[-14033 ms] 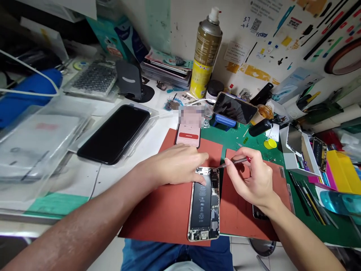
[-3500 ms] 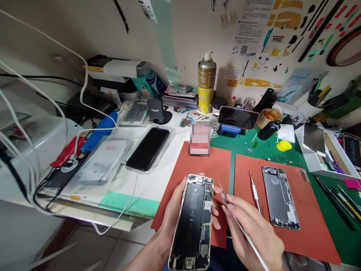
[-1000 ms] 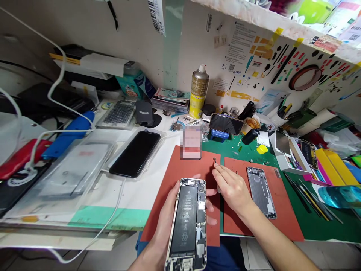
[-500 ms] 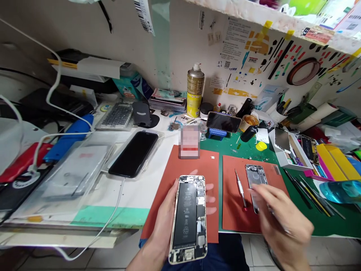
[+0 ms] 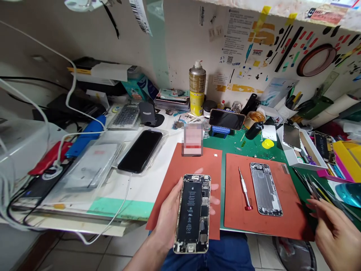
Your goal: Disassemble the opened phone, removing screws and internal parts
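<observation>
An opened phone (image 5: pixel 191 214) rests in my left hand (image 5: pixel 169 207), screen side off, showing its black battery and circuit parts. My fingers wrap behind it and their tips show past its right edge. At the far right, my right hand (image 5: pixel 334 229) has its thumb and fingers closed around the lower end of metal tweezers (image 5: pixel 312 189), beside other slim tools. A bare silver phone housing (image 5: pixel 266 190) lies on the right red-brown mat (image 5: pixel 237 222). Left of the housing is a screwdriver (image 5: pixel 245 190) with a red end.
A black phone (image 5: pixel 140 151) with a cable lies on the left. Behind the left mat (image 5: pixel 169 180) stand a spray can (image 5: pixel 196 90) and a phone on a blue stand (image 5: pixel 227 120). A white box (image 5: pixel 300 150) and a blue bottle (image 5: pixel 349 194) are at right.
My right hand has moved from over the phone housing to the tools at the far right, uncovering the housing. My left hand still holds the opened phone. The view has shifted slightly.
</observation>
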{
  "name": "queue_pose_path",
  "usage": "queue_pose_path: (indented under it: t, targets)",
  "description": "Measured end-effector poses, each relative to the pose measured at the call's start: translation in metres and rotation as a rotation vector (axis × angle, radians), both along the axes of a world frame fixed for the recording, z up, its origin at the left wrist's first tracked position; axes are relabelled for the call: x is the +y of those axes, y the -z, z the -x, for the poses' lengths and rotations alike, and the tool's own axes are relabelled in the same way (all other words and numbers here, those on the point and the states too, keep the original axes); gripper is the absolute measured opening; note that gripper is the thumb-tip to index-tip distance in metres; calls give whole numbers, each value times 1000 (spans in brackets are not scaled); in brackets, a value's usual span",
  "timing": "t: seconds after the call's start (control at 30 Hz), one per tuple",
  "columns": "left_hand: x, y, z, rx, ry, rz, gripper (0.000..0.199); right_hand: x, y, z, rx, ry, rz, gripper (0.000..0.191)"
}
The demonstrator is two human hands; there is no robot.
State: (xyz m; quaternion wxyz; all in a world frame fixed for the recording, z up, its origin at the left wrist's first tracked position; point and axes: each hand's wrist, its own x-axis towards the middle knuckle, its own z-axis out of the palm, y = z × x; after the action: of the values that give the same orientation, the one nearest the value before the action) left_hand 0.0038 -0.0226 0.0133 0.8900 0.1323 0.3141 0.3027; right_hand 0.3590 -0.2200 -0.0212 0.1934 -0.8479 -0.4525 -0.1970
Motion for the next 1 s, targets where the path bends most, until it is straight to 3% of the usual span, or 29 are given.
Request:
queue_pose_path:
  t: [0.2,0.37,0.63,1.0]
  targets:
    - [-1,0,-1,-9,22,-38,70,6,10,4,-187,75,96,46]
    - [-1,2,0,-4,40,-35,70,14,13,6,-325,32,155,42]
    - [0,3,0,-21,57,-47,67,14,19,3,-326,-14,133,34]
    - [0,-2,-2,-4,64,-59,64,13,18,1,-271,25,174,42]
